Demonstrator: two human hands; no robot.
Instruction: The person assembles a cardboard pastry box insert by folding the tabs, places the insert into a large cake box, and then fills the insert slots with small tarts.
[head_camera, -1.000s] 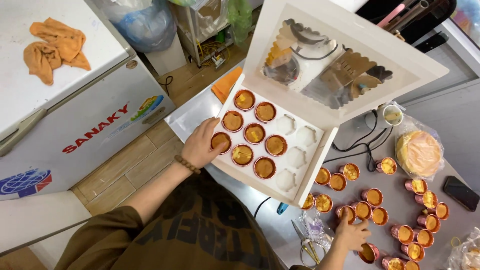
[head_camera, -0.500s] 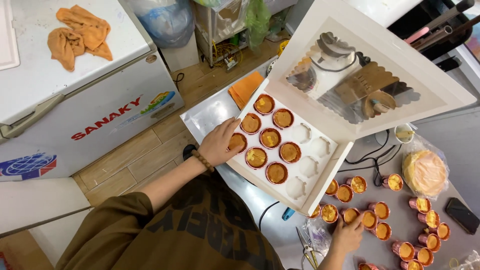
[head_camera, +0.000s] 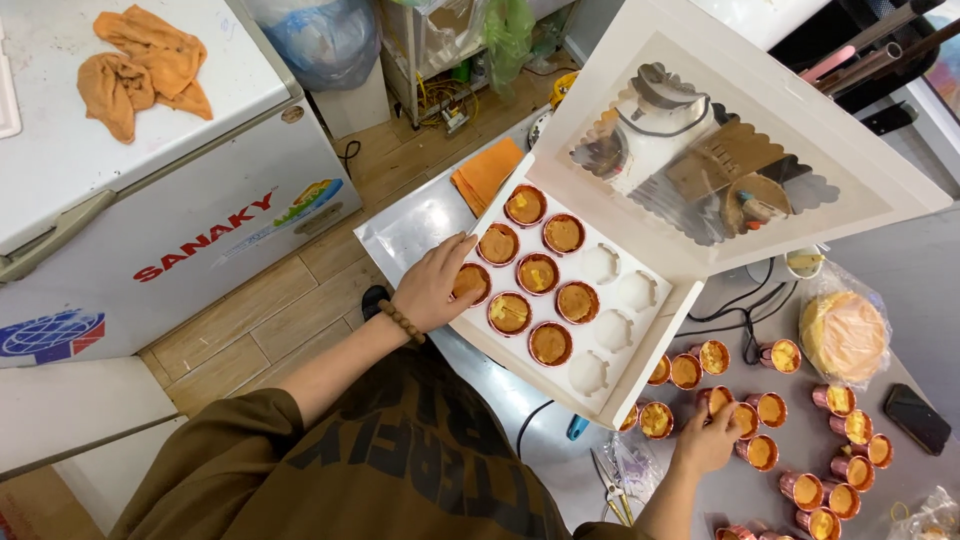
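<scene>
Left hand (head_camera: 432, 288) pinched a cupcake (head_camera: 470, 283) into the white box (head_camera: 640, 350), seating it; right hand (head_camera: 706, 441) gripped another cup (head_camera: 716, 400) beside that box.

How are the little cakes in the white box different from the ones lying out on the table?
The cakes in the white box sit in neat rows, each in its own round hole; the cakes on the table are scattered loosely. The left hand touches a boxed one, while the right hand rests on the loose ones. Some holes in the box are unfilled. Both sets are small golden cakes in shiny coppery cups.
</scene>
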